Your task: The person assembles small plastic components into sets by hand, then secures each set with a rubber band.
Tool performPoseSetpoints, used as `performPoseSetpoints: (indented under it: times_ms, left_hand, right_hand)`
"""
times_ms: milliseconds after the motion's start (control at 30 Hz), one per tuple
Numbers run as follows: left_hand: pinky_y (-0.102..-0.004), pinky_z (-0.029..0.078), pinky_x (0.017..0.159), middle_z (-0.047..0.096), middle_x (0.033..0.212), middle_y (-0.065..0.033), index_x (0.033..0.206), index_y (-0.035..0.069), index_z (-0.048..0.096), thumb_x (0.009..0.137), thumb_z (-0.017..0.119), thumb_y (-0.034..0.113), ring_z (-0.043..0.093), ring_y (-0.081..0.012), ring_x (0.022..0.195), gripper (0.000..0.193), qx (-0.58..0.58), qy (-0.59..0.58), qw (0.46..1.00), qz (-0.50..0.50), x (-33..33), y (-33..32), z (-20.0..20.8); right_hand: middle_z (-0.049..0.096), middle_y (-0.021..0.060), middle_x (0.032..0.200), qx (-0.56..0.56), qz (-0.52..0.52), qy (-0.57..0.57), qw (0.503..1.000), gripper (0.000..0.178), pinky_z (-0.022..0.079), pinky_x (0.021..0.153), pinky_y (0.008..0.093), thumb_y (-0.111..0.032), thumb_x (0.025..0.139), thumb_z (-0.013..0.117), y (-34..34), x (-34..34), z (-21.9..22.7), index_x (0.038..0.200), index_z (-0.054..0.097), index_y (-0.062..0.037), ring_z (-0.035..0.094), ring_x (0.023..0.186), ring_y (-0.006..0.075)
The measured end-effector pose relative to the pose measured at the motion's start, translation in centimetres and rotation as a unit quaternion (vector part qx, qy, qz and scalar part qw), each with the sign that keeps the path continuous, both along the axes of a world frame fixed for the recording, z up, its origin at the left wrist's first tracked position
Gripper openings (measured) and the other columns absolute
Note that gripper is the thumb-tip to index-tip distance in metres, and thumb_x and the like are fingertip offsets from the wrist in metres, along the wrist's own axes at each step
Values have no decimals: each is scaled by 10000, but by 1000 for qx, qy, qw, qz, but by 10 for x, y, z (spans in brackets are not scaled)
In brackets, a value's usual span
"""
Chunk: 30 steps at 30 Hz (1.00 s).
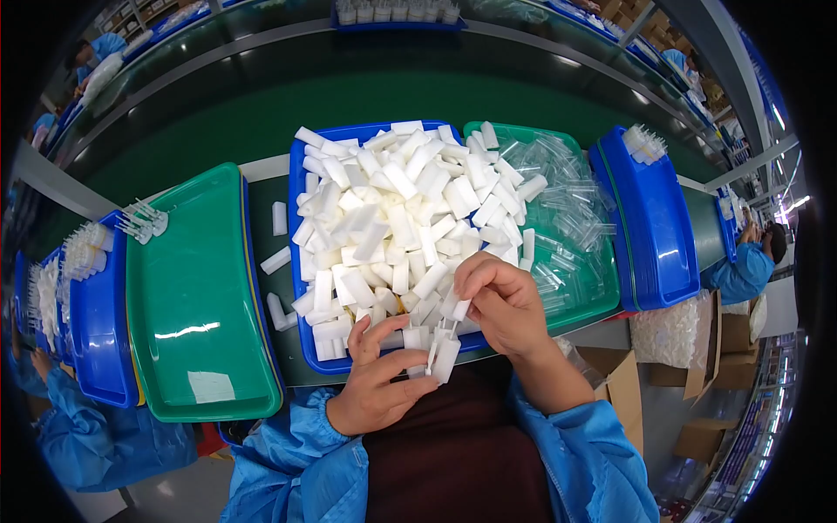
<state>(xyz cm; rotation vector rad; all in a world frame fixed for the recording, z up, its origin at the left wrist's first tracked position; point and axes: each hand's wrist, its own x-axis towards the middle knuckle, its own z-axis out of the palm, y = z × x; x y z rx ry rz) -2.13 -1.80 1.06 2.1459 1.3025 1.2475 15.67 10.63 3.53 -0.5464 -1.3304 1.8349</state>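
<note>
My left hand [384, 379] is closed at the near edge of the blue tray [307, 349], its thumb and fingers pinching a white plastic part with thin prongs [432, 350]. A white foam block [446, 359] sits against that part. Just above, my right hand [504, 305] is closed too, its fingertips round a small white foam piece [454, 305] at the tips of the prongs. Whether the prongs enter this piece I cannot tell. Behind both hands, a heap of white foam blocks [401, 209] fills the blue tray.
Clear plastic tubes [558, 183] lie in a green tray [610, 296] on the right. Stacked blue trays [667, 253] stand beyond it. At left is a large green tray [187, 288] with white pronged parts [144, 220] on its far rim. Loose foam blocks [276, 260] lie beside the blue tray.
</note>
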Motion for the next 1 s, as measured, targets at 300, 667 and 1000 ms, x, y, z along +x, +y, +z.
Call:
performPoseSetpoints:
  times_ms: [300,667,1000]
  left_hand:
    - [-557,158,1042,634,1013,29,840,238,682,658,771,128,461,-373,1186,231,-4,3,1000,-13,1,0,-2]
    - [-544,146,1053,640,997,36,837,231,681,666,773,133,463,-369,1190,218,-12,-3,1000,-24,2,0,-1]
    - [-535,138,1063,644,984,35,838,205,682,674,773,157,471,-372,1187,194,-12,-1,1000,-25,2,1,-2]
  right_hand:
    - [563,74,866,155,-19,-63,986,210,417,700,243,126,778,460,3,0,2,758,600,-30,537,778,144]
    - [607,84,835,219,-30,-136,966,207,447,680,246,126,723,477,2,2,7,714,615,-28,585,766,167]
    - [600,93,840,125,7,-45,991,210,425,681,241,131,725,458,2,5,-4,743,605,-18,563,764,157]
